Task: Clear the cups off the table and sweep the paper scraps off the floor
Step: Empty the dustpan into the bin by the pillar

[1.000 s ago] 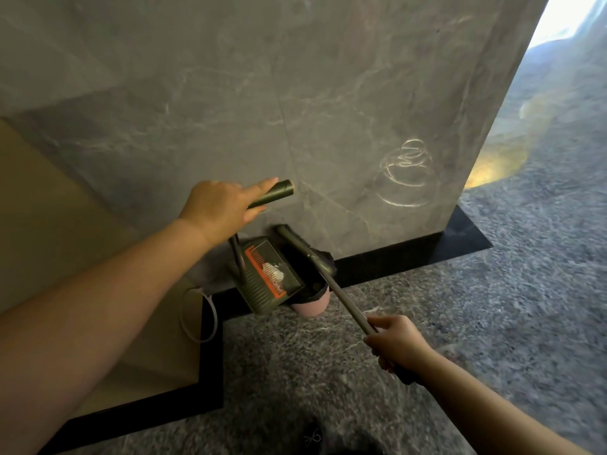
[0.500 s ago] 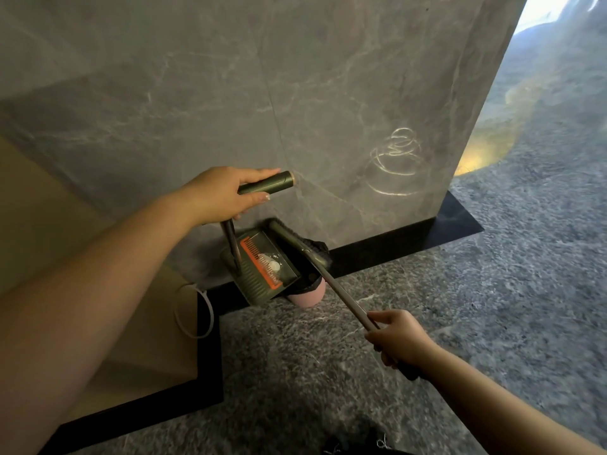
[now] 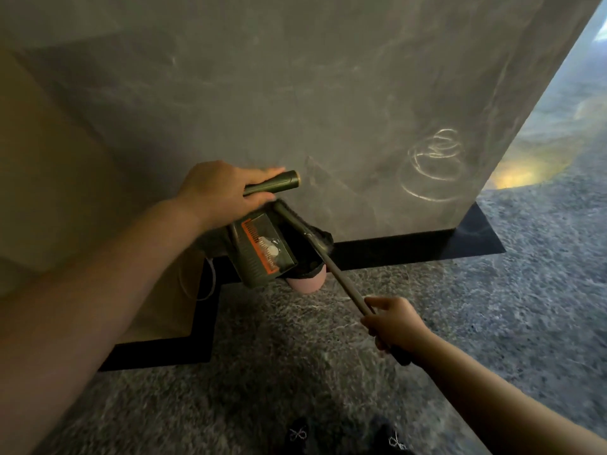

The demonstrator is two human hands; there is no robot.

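My left hand (image 3: 218,192) grips the top of the dark green dustpan handle (image 3: 274,185). The dustpan (image 3: 261,254), green with an orange comb strip, hangs tilted over a pink bin (image 3: 307,284) lined with a black bag. White paper scraps (image 3: 271,249) lie inside the pan. My right hand (image 3: 392,323) holds the broom's long handle (image 3: 341,279). The broom head (image 3: 295,220) lies against the pan's far edge, above the bin.
A grey marble wall (image 3: 328,93) stands right behind the bin, with a black skirting (image 3: 410,247) along its foot. A beige panel (image 3: 49,159) is on the left, with a white cord (image 3: 210,284) beside it. Speckled grey floor (image 3: 492,307) spreads to the right. My shoes (image 3: 345,435) show at the bottom.
The dustpan has tipped more steeply over the pink bin, and my left hand has turned on its handle. The broom head has risen along the pan. The view has moved closer.
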